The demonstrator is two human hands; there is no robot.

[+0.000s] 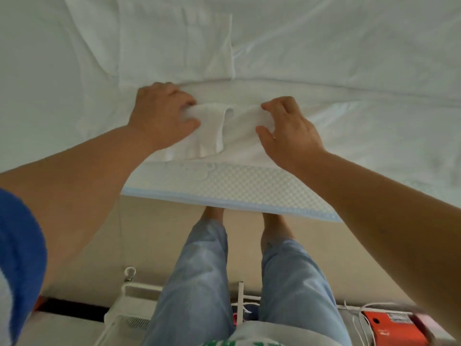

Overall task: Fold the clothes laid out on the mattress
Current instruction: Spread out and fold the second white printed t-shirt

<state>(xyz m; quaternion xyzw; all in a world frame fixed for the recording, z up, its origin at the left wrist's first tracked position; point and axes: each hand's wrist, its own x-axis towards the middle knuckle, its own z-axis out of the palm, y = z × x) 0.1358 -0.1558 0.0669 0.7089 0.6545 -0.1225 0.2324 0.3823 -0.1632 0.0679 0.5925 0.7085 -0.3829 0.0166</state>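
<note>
A person in light blue jeans (199,283) stands barefoot on a beige floor (154,236), close against the near edge of a white quilted mattress (232,182) trimmed with a pale blue border. Behind the legs, at the bottom of the view, lie a white wire rack (129,290), a length of white cord (359,318) and an orange box (391,325). A blue short sleeve (20,245) covers the left upper arm.

Both bare forearms reach forward and inward over the mattress edge, wrists bent down. The left hand (162,113) pinches the left end of a small white ribbed garment (214,131), thumb below and curled fingers on top, with cloth bunched between them. The right hand (287,128) grips the garment's right end the same way, its thumb and fingers curled onto the fabric.

The garment lies on the mattress just inside the near edge, between the two hands, its gripped upper edge running left to right. A hemmed flap hangs toward the person near the middle.

Beyond the hands, a larger white cloth (174,41) lies spread and creased across the mattress, one hemmed edge running away from the person.
</note>
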